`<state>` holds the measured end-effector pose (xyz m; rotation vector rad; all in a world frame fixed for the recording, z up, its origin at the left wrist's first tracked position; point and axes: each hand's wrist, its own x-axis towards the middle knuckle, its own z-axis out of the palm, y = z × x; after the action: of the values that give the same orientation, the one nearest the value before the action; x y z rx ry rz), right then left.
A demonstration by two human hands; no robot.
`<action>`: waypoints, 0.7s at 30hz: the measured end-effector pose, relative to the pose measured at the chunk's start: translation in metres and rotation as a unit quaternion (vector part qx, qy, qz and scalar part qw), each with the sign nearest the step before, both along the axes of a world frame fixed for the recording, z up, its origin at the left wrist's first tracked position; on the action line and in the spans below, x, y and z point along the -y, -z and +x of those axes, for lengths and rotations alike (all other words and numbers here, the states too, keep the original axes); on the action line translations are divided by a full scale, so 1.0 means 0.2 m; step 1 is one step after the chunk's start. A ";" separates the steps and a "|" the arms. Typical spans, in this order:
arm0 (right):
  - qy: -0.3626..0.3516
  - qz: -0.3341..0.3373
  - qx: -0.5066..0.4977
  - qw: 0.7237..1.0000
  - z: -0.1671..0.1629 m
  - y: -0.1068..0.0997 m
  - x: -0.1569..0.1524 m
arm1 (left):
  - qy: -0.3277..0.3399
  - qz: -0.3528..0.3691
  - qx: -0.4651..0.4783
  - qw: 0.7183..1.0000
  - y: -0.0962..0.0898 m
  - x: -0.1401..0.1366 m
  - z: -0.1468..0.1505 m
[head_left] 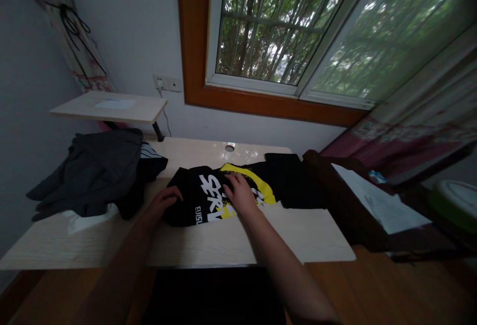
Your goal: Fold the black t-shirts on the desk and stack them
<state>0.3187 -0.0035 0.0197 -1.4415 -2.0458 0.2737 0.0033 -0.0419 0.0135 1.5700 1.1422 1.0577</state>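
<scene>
A black T-shirt with large white lettering and a yellow print lies partly folded on the desk in front of me. At its left edge is my left hand, fingers slightly bent and touching the cloth, with no fabric visibly gripped. My right hand rests on the printed middle, its fingers apart and laid over the cloth. To the right of the shirt sits a folded black garment, close against it.
A heap of clothes with a dark grey garment on top covers the desk's left side, below a small raised shelf. The pale desk has a cable hole at the back. Papers lie on dark furniture at right.
</scene>
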 end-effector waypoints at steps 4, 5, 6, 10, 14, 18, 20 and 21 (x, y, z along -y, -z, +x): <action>0.009 -0.052 -0.001 0.999 -0.13 0.04 -0.06 | -0.002 -0.010 0.000 1.000 -0.01 0.00 0.00; 0.013 -0.054 -0.001 0.998 -0.15 0.05 -0.07 | -0.003 -0.014 -0.001 1.000 -0.01 0.00 0.00; 0.015 -0.053 -0.004 0.998 -0.17 0.07 -0.07 | -0.008 -0.018 -0.001 1.000 -0.02 0.00 0.00; 0.010 -0.051 -0.022 0.998 -0.18 0.12 -0.07 | -0.042 -0.024 0.011 0.999 -0.02 0.00 0.01; 0.000 -0.048 -0.060 0.997 -0.14 0.12 -0.04 | -0.094 -0.027 0.045 0.994 -0.01 -0.01 0.02; -0.013 -0.049 -0.115 0.992 -0.09 0.11 -0.01 | -0.196 -0.003 0.050 0.979 0.03 -0.04 0.01; -0.021 -0.050 -0.121 0.991 -0.06 0.12 0.02 | -0.228 0.006 0.045 0.973 0.04 -0.06 0.00; -0.026 -0.050 -0.122 0.991 -0.05 0.12 0.03 | -0.236 0.005 0.048 0.970 0.05 -0.07 -0.01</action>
<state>0.3095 -0.0094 -0.0046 -1.3430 -1.8943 0.5533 0.0018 -0.0280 0.0036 1.2635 1.4858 1.4320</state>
